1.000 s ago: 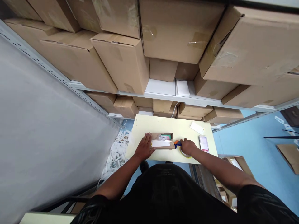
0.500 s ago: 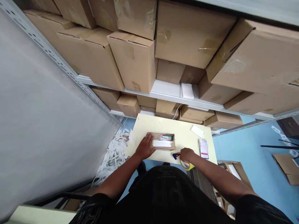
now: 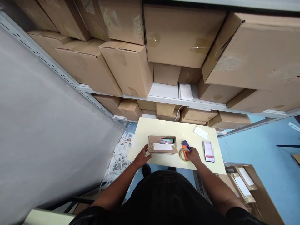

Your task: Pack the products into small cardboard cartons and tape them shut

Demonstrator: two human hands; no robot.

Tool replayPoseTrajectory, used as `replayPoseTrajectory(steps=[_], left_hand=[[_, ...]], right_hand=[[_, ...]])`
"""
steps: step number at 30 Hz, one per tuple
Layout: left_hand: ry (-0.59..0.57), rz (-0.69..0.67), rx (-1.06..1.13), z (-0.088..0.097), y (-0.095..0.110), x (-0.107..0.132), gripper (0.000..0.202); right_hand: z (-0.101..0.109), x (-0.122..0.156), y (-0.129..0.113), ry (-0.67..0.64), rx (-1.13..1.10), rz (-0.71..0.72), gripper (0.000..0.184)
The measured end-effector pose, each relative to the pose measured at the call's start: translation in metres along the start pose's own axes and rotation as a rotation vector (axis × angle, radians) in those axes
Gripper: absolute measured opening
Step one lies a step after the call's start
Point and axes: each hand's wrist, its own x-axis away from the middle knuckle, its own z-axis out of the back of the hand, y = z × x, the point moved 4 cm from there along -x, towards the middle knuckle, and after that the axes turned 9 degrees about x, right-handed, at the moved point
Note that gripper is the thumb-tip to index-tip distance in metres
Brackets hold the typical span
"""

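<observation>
A small cardboard box with a white label on its near flap lies on the pale yellow table; its far flap is open and coloured items show inside. My left hand rests at the box's left near corner, fingers apart. My right hand lies on an orange and blue tape dispenser with a roll of clear tape, set on the table just right of the box. The fingers curl over the dispenser's near end.
A phone and a white slip lie on the table's right part. Shelves stacked with cardboard boxes rise behind. Shredded white paper covers the floor at left. An open carton stands at lower right.
My right hand brought the tape dispenser from the box's right end, down off the near table edge, then set it on the table right of the box. My left hand slid towards the box's near corner.
</observation>
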Motion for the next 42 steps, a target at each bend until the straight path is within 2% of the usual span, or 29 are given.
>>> replayPoseTrajectory(steps=[3, 5, 8, 9, 11, 13, 16, 21, 25, 29, 34, 37, 39, 42], left_hand=[[-0.012, 0.019, 0.033, -0.001, -0.002, -0.006, 0.088], [-0.025, 0.012, 0.049, -0.003, 0.001, -0.010, 0.083], [-0.039, 0.016, 0.054, -0.006, 0.003, -0.013, 0.080], [-0.041, 0.016, 0.058, -0.006, 0.003, -0.013, 0.080], [-0.036, 0.008, 0.063, -0.006, 0.002, -0.012, 0.080], [-0.024, -0.001, 0.043, -0.006, 0.002, -0.012, 0.081], [-0.024, -0.006, 0.005, -0.008, 0.002, -0.012, 0.082], [-0.051, -0.013, 0.003, -0.012, 0.006, -0.014, 0.079], [-0.021, -0.019, -0.053, -0.010, 0.014, -0.012, 0.072], [0.043, -0.029, -0.159, -0.005, 0.030, -0.014, 0.064], [0.065, 0.031, -0.287, -0.011, 0.048, -0.037, 0.060], [0.085, 0.094, -0.281, -0.014, 0.051, -0.050, 0.057], [0.092, 0.123, -0.264, -0.014, 0.051, -0.052, 0.056], [0.132, 0.079, -0.282, -0.009, 0.055, -0.042, 0.052]], right_hand=[[0.000, 0.002, -0.001, 0.054, 0.039, 0.011, 0.040], [0.005, 0.012, 0.001, 0.173, 0.050, 0.034, 0.050], [0.008, 0.036, -0.007, 0.336, -0.029, 0.226, 0.059], [0.005, 0.044, -0.012, 0.321, -0.081, 0.310, 0.060], [-0.006, 0.055, -0.026, 0.192, -0.191, 0.414, 0.065], [-0.017, 0.060, -0.041, 0.068, -0.277, 0.414, 0.072], [-0.028, 0.059, -0.063, -0.024, -0.338, 0.377, 0.078], [-0.037, 0.052, -0.083, -0.078, -0.356, 0.358, 0.066], [-0.027, 0.054, -0.086, -0.025, -0.393, 0.360, 0.059], [-0.004, 0.055, -0.090, -0.008, -0.388, 0.321, 0.048], [0.017, 0.036, -0.100, -0.080, -0.215, 0.127, 0.051], [0.023, 0.025, -0.096, -0.092, -0.240, 0.168, 0.049], [0.027, 0.024, -0.079, 0.016, -0.241, 0.190, 0.043], [0.028, 0.029, -0.037, 0.235, -0.073, 0.068, 0.044]])
